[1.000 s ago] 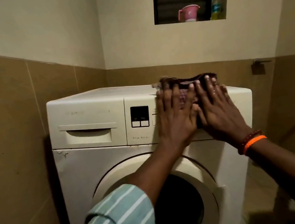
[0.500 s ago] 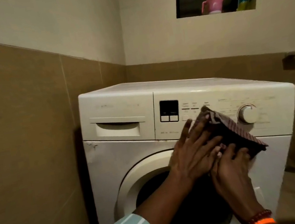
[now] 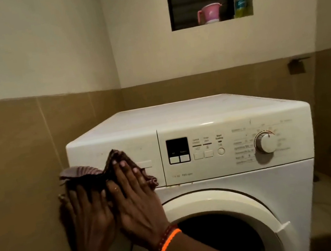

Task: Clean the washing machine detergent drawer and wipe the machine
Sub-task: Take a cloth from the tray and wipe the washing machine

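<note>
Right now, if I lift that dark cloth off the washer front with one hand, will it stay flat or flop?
Likely flop: the cloth is already bunched and folded under the left hand and right hand. It probably weighs little. It may slide easily on the washer panel, which looks smooth.

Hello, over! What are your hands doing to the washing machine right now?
Left hand and right hand flat on cloth. Cloth pressed on drawer front of washing machine. Drawer shut. Nothing in the way.
</note>
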